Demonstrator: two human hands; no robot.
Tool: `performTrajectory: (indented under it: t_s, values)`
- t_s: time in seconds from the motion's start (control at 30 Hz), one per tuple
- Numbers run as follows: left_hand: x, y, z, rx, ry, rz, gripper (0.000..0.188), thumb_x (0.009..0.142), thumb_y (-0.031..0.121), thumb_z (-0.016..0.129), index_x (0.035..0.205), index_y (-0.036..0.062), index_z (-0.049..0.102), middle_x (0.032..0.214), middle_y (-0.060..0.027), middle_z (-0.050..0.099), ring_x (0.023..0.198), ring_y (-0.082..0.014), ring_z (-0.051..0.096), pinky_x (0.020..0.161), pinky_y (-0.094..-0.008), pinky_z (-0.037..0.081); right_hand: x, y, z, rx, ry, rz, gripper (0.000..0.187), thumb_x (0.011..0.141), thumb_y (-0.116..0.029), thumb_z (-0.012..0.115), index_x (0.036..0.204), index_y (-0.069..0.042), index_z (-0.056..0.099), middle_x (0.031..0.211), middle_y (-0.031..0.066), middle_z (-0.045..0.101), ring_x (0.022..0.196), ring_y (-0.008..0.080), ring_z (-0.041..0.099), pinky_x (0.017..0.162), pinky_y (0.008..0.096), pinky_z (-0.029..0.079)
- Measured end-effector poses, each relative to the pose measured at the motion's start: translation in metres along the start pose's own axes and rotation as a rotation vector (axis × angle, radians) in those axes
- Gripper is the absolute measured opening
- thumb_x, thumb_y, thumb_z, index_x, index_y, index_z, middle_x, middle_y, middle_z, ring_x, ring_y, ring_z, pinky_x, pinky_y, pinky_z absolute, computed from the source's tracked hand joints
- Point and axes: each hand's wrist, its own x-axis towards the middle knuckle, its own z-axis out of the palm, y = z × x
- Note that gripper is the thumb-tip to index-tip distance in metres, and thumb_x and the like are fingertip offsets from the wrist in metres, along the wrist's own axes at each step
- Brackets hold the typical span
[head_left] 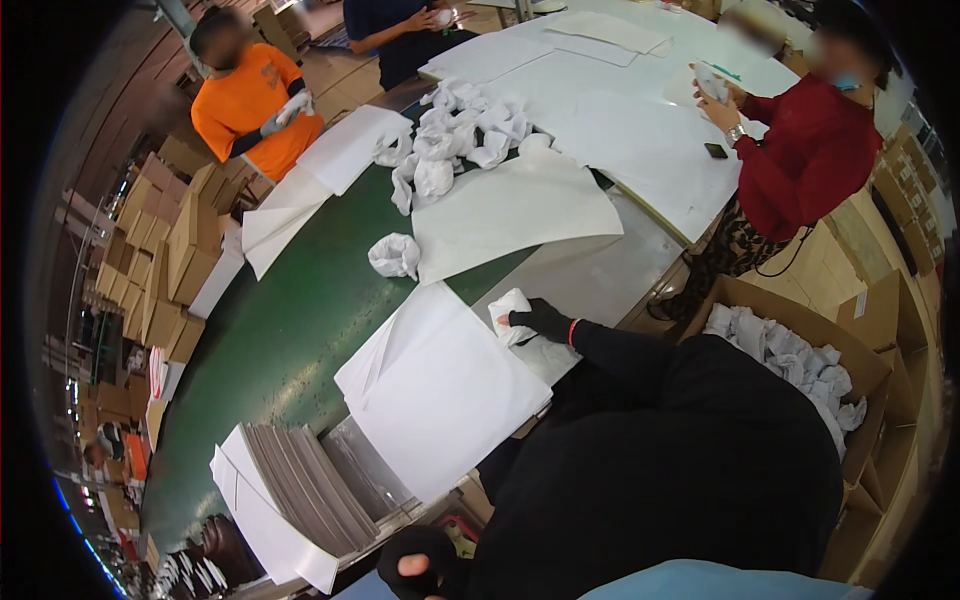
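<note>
My right hand [540, 320], in a black glove with bare fingertips and a red band at the wrist, grips a small bundle wrapped in white paper [511, 318]. What is inside the wrapping cannot be seen. The bundle is at the right edge of a fanned stack of white paper sheets [450, 385]. My left hand [418, 566], gloved alike, is low at the bottom edge, near the table's front side. Its visible fingertips are apart with nothing seen between them; the rest is cut off. Beyond the stack, a crumpled white paper roll [395, 256] lies on the green tabletop [290, 330].
Crumpled white papers [450, 140] are heaped further back beside a large sheet [520, 215]. Grey boards [305, 490] stand at the near left. A carton [860, 375] at my right holds wrapped white bundles [785, 350]. Several people work around the tables, one in red [815, 140].
</note>
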Motion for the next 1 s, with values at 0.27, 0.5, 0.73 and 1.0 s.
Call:
performTrajectory:
  t_s: [0.27,0.5,0.73,1.0]
  values:
    - [-0.011,-0.065,-0.011,-0.817,0.933,-0.326,0.06,0.099,0.043,0.036,0.149,0.0168,0.019,0.057,0.0065,0.037,0.044,-0.0046,0.035,0.044,-0.0234,0.031,-0.006,-0.001,-0.001,0.1,0.006,-0.015,0.048,0.075,-0.044,0.074,0.101,-0.004,0.066,0.091,0.0058,0.067,0.082,0.0147,0.064,0.074,0.029,0.05]
    - [-0.039,-0.09,-0.004,-1.145,1.034,-0.292,0.059,0.101,0.041,0.034,0.15,0.0132,0.015,0.053,0.0073,0.034,0.039,-0.0028,0.032,0.039,-0.02,0.029,0.001,0.0,0.005,0.155,-0.002,0.001,0.048,0.075,-0.042,0.075,0.102,-0.003,0.065,0.093,0.0058,0.067,0.084,0.0149,0.063,0.075,0.0291,0.049]
    - [-0.018,-0.078,-0.013,-1.055,1.023,-0.25,0.058,0.102,0.039,0.033,0.149,0.0109,0.015,0.052,0.0064,0.032,0.038,-0.0034,0.031,0.037,-0.0217,0.028,-0.006,-0.009,0.006,0.118,-0.007,0.001,0.049,0.075,-0.042,0.075,0.103,-0.003,0.065,0.094,0.0067,0.067,0.083,0.0156,0.064,0.074,0.0294,0.05]
    - [-0.023,-0.082,0.001,-1.054,0.978,-0.313,0.059,0.1,0.044,0.031,0.15,0.0148,0.018,0.051,0.0074,0.032,0.039,-0.0045,0.029,0.039,-0.0218,0.027,-0.006,-0.006,0.007,0.129,-0.002,-0.01,0.048,0.075,-0.041,0.075,0.102,-0.002,0.065,0.093,0.0069,0.067,0.082,0.0155,0.064,0.074,0.0292,0.05]
